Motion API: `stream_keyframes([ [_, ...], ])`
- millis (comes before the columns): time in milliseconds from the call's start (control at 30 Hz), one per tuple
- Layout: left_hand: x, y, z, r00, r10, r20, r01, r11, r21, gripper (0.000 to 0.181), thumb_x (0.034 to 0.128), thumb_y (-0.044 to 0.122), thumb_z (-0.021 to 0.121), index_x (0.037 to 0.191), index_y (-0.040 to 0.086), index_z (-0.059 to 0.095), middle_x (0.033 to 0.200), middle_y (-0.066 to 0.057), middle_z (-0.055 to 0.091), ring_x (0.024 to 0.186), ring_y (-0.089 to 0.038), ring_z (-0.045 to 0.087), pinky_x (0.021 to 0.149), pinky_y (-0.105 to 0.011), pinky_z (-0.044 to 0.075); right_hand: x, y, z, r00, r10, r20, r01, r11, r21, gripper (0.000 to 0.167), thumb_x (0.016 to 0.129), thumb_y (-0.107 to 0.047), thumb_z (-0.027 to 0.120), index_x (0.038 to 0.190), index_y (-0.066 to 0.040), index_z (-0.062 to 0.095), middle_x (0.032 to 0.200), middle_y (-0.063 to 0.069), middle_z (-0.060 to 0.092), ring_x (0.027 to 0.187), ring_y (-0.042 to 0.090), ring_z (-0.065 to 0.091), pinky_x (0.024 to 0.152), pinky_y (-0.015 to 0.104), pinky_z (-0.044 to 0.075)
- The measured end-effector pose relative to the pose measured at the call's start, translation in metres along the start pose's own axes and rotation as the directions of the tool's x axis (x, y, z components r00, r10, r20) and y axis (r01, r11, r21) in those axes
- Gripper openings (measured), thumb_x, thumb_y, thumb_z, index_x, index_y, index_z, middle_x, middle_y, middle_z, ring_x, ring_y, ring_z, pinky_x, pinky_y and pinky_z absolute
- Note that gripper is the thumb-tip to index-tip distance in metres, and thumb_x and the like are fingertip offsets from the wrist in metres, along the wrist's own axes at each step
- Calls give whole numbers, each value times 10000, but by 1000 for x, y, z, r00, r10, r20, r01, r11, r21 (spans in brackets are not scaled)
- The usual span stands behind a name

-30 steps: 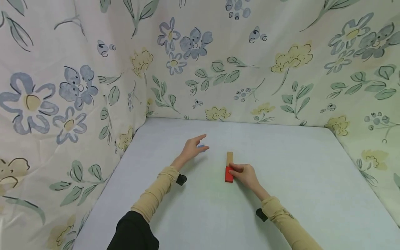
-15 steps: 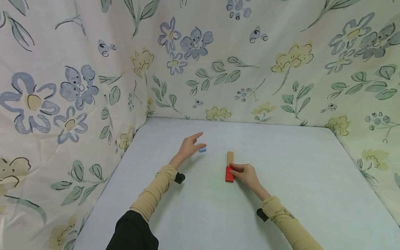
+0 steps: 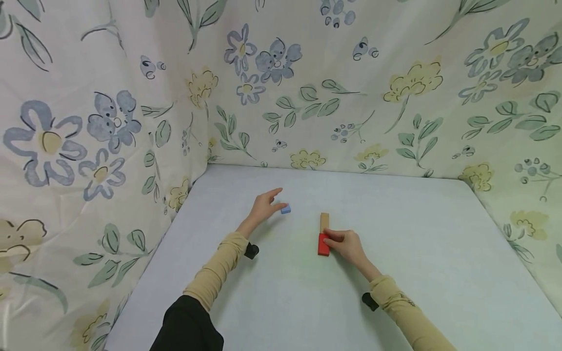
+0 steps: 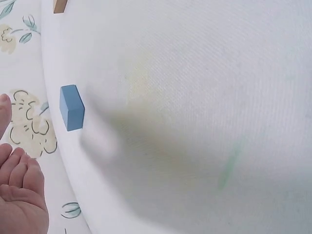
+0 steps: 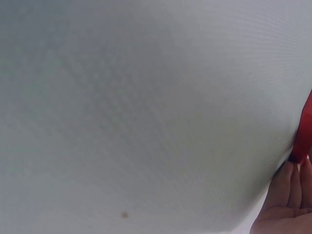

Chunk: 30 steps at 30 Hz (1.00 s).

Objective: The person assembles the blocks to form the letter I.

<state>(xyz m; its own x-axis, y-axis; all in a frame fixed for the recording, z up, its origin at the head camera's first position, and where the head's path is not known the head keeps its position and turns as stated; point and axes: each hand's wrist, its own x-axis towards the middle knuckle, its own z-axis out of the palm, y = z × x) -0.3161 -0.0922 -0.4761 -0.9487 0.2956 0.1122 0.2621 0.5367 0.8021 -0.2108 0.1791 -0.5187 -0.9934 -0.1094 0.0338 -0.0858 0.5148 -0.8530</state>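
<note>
On the white table, a red block lies in line with a tan wooden block just beyond it. My right hand pinches the red block near its far end with thumb and fingers. The right wrist view shows only part of the red block and some fingers at its edge. Farther left sits a small blue block. Beside it my left hand is held with thumb and index finger spread apart, nothing between them. The left wrist view shows the blue block standing apart from the fingers.
Floral cloth hangs behind the table and along both sides. The white tabletop spreads to the right of the blocks. A corner of the wooden block shows at the top of the left wrist view.
My left hand has drawn back slightly to the left, uncovering more of the blue block. The right hand keeps its pinch on the red block, with no clear movement.
</note>
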Motion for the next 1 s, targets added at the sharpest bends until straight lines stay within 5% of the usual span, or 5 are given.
stream_keyframes([
  [400, -5, -14, 9, 998, -67, 19, 68, 997, -22, 588, 872, 226, 692, 1385, 39, 474, 1448, -122, 460, 1315, -291, 465, 1088, -374, 417, 0, 0, 0, 1000, 24, -4, -24, 1000, -16, 378, 840, -124, 715, 1204, -45, 648, 1194, 119, 655, 1170, 287, 593, 967, 430, 511],
  [1000, -2, -23, 22, 996, -77, -35, 78, 996, 47, 471, 852, 179, 710, 1267, -3, 583, 1296, -171, 594, 1157, -340, 590, 996, -420, 498, -1, -1, 0, 1000, -4, -13, 4, 1000, -24, 373, 832, -115, 719, 1193, -44, 656, 1181, 128, 662, 1147, 293, 607, 950, 425, 518],
])
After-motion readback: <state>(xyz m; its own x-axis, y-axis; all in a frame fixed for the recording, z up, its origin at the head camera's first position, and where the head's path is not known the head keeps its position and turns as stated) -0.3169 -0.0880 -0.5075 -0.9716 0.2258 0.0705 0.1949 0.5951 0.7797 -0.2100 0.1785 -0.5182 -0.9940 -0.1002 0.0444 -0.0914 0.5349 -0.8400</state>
